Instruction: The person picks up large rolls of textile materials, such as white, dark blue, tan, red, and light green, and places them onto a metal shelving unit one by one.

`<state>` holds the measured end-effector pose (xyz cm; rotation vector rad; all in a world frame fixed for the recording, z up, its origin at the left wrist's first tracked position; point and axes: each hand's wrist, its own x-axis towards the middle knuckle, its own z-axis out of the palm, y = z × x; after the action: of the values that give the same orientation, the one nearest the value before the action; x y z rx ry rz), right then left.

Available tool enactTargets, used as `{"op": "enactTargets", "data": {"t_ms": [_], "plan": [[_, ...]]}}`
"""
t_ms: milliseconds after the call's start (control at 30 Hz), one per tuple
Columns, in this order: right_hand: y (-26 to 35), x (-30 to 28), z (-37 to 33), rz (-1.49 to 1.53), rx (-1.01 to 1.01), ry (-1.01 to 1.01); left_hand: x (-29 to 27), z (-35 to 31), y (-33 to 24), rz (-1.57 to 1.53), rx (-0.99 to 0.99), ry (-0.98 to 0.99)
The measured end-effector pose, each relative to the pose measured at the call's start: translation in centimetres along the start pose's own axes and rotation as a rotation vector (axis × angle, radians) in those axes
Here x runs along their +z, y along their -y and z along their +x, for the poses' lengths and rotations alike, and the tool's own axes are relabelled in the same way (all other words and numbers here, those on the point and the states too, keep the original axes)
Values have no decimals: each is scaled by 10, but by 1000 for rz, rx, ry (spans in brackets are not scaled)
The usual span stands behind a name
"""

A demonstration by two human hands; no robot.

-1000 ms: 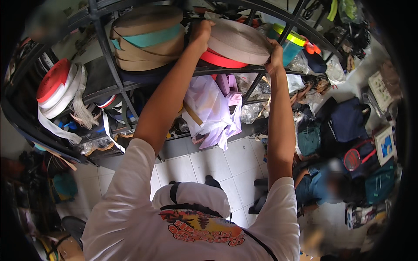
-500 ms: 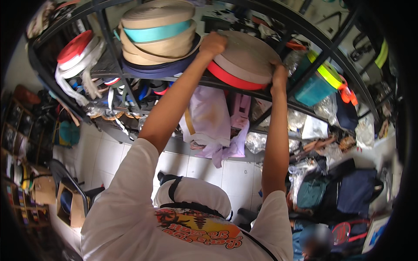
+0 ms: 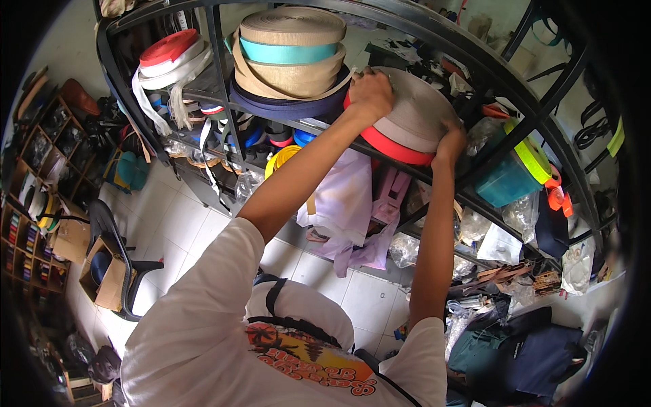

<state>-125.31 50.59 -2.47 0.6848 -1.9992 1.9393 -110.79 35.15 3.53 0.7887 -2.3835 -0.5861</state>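
Observation:
A wide coiled roll of grey-brown webbing (image 3: 415, 102) lies flat on a red webbing roll (image 3: 397, 150) on the black metal shelf. My left hand (image 3: 373, 93) grips its left rim, with the fingers bent over the top edge. On the right rim, my right hand (image 3: 451, 141) is curled round the edge; some of its fingers are hidden behind the roll. Left of my left hand stands a stack of beige webbing rolls (image 3: 291, 68) with a turquoise roll (image 3: 290, 51) between them and a dark blue roll (image 3: 288, 105) underneath.
Red and white rolls (image 3: 169, 57) sit at the shelf's far left. A teal container (image 3: 505, 178) with a neon yellow roll (image 3: 529, 156) stands at the right. Pale lilac cloth (image 3: 342, 197) hangs below my arms. A black chair (image 3: 119, 237) and an open carton (image 3: 107, 285) are at left.
The view has turned, so the shelf appears farther right and lower. My left hand sits a little farther over the grey-brown roll's rim. Both hands stay on that roll.

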Motion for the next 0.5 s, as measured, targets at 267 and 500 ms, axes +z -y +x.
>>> {"op": "enactTargets", "data": {"t_ms": [267,500], "plan": [[32,-19,-26,114,-10,-217,-6,-61,-8,-113,197,-340],[56,51,-232,423,-379,-425,-33,-159,50,-268,644,-433]]}}
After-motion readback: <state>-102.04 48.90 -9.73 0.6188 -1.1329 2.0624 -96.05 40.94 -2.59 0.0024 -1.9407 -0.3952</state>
